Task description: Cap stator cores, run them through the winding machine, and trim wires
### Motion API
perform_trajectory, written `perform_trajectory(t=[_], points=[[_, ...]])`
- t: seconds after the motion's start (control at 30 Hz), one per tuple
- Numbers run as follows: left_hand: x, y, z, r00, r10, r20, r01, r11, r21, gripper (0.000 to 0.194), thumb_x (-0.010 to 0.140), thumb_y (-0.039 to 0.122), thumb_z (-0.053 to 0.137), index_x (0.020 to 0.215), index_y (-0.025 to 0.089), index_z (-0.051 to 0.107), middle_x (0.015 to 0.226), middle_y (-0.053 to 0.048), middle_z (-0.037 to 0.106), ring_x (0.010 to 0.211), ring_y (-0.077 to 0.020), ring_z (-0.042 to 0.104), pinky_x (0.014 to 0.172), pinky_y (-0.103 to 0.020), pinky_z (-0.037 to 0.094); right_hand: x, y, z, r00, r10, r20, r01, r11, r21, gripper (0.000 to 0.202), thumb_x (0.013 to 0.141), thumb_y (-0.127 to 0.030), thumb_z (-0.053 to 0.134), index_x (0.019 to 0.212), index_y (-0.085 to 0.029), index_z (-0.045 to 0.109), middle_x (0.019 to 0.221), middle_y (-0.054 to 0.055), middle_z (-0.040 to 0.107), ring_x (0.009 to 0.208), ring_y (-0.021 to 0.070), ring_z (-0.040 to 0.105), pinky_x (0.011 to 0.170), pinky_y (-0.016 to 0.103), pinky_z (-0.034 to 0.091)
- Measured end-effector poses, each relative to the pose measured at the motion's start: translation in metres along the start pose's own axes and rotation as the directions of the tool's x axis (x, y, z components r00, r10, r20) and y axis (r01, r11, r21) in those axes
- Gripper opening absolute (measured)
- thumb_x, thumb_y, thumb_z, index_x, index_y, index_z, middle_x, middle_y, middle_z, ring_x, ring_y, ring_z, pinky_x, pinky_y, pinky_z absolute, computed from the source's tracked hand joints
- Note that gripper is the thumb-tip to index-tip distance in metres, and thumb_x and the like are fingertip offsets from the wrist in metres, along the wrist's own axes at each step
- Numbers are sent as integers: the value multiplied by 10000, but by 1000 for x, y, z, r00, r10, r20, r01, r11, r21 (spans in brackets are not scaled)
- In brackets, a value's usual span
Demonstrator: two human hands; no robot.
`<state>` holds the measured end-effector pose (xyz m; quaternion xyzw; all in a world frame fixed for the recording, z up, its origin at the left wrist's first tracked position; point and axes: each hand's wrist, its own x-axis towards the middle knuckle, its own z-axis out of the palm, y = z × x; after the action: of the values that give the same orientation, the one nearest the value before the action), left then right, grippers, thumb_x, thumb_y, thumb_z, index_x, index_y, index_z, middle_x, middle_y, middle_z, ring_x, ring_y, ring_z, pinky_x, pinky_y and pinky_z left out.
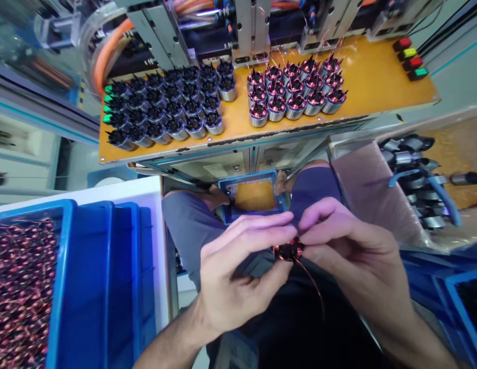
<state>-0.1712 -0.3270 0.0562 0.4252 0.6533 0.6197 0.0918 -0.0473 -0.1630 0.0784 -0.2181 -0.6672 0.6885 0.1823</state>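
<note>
A small wound motor stator [288, 250], black with copper coils, sits between my two hands above my lap. My left hand [242, 266] grips it from the left, thumb below and fingers stretched across the top. From the right, the bent fingertips and thumb of my right hand [344, 243] close at its edge; whether they also pinch a wire is hidden. A loose copper wire [313, 284] hangs from the stator's lower side. My fingers cover much of the stator's body.
On the orange machine table [373, 77] stand rows of copper-wound stators [296, 100] and rows of black-topped unwound stators [175, 123]. Coloured push buttons [411, 60] are at its right end. A blue bin [63, 266] holds many wound stators. Blue-handled pliers [444, 197] lie among metal cores in a box.
</note>
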Motion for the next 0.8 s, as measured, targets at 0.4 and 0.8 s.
perform_trajectory(t=[0.4, 0.8], points=[[-3, 3, -4, 968, 151, 199, -200, 946, 256, 463, 1020, 12, 783, 1460, 131, 703, 1459, -181, 817, 1386, -253, 776, 1160, -414, 654, 18, -12, -32, 970, 155, 189, -114, 970, -215, 265, 919, -507, 1005, 990, -268, 914, 855, 24, 830, 705, 172, 748, 630, 263, 631], [-14, -2, -6, 959, 120, 258, -211, 907, 365, 448, 1057, 83, 782, 1492, 153, 699, 1485, -157, 806, 1363, -251, 771, 1186, -388, 650, 11, -14, -40, 945, 118, 304, 67, 843, -533, 147, 1137, -441, 748, 1113, -302, 789, 880, -25, 845, 698, 158, 780, 648, 241, 598]])
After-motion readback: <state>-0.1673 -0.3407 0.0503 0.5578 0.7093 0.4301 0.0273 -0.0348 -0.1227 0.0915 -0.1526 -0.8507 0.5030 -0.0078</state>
